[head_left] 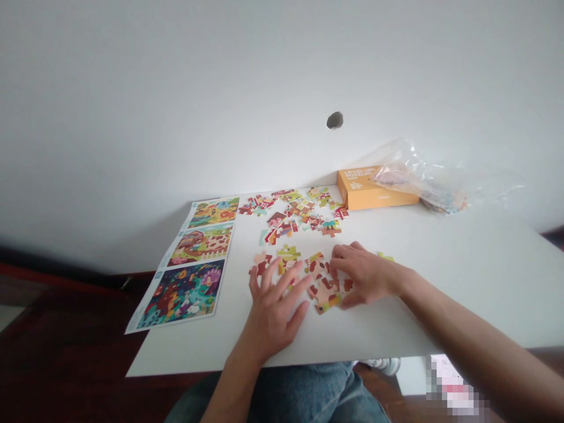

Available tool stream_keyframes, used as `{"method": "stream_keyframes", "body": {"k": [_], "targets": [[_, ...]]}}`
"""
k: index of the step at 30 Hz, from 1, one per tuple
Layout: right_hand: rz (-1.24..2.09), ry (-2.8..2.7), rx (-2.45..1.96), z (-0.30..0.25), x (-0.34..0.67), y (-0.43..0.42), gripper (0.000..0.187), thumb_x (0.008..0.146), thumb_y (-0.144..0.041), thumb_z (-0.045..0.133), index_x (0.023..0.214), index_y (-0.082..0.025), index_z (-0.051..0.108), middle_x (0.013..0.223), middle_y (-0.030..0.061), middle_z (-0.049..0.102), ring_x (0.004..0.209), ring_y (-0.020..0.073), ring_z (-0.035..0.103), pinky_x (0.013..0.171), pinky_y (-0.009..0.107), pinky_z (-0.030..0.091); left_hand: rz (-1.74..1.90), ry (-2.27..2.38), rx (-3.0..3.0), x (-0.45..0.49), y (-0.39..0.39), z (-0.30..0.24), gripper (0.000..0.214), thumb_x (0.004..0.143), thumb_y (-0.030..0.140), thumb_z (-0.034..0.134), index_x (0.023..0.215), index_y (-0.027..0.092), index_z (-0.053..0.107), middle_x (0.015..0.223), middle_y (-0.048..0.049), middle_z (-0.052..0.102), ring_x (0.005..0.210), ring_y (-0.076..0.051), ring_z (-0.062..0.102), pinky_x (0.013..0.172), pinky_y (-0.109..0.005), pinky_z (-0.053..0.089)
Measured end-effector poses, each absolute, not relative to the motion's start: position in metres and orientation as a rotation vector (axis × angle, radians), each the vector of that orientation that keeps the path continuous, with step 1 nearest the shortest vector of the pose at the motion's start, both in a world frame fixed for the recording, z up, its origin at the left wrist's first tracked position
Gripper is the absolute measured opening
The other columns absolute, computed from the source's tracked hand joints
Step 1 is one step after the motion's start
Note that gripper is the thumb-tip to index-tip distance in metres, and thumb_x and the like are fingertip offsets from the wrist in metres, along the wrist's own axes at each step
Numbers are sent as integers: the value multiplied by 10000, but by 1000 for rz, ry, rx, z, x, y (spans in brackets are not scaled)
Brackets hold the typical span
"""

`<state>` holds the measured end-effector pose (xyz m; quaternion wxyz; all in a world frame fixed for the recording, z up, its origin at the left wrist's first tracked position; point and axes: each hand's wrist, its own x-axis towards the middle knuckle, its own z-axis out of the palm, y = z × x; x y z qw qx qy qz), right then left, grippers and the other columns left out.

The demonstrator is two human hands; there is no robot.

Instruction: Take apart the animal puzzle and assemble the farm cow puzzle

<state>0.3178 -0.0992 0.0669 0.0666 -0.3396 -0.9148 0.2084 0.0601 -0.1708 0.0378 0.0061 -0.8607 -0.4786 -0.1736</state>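
My left hand point(274, 311) lies over the table with its fingers spread, resting on several jigsaw pieces and partly hiding them. A brown-and-pink puzzle piece point(261, 262) and a green one point(288, 252) show beyond its fingertips. To the right is a joined group of cow-patterned puzzle pieces point(324, 288). At its right edge my right hand point(363, 273) bends its fingers and thumb around a brown-spotted puzzle piece point(348, 285), mostly covered by the hand. A green puzzle piece point(386, 257) pokes out behind the right hand.
Loose puzzle pieces point(304, 208) are heaped toward the wall. A reference sheet point(220, 282) with three pictures overhangs the left edge of the white table point(462, 276). An orange puzzle box point(383, 198) stands at the back, with a clear plastic bag point(409, 158) against it.
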Motion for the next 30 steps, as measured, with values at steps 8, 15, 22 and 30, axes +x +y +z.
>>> {"method": "stream_keyframes", "body": {"k": [8, 15, 22, 30], "targets": [[629, -2674, -1033, 63, 339, -80, 361, 685, -442, 794, 971, -250, 684, 992, 50, 606, 957, 243, 585, 914, 407, 388, -559, -1330, -2925, 69, -179, 46, 255, 884, 270, 574, 1092, 335, 706, 1263, 11, 652, 1376, -322, 344, 1174, -622, 99], [440, -2166, -1382, 73, 374, -59, 227, 841, -382, 604, 898, -173, 675, 745, 20, 610, 662, 145, 555, 680, 279, 426, -607, -1312, -2918, 65, -177, 40, 222, 872, 254, 586, 1048, 331, 696, 1258, 28, 644, 1339, -304, 368, 1167, -592, 166], [882, -2589, -1577, 81, 378, -80, 491, 571, -408, 819, 1013, -262, 663, 711, -35, 643, 590, 154, 586, 529, 252, 362, -744, -1407, -2834, 68, -176, 40, 176, 866, 256, 595, 997, 301, 703, 1214, 6, 661, 1294, -299, 426, 1158, -559, 215], [699, -2775, -1549, 75, 354, -90, 453, 569, -415, 825, 956, -265, 641, 769, 2, 693, 764, 242, 634, 595, 286, 357, -929, -1740, -2361, 66, -168, 27, 197, 866, 204, 570, 1018, 239, 690, 1138, -57, 696, 1223, -310, 514, 1110, -559, 257]]}}
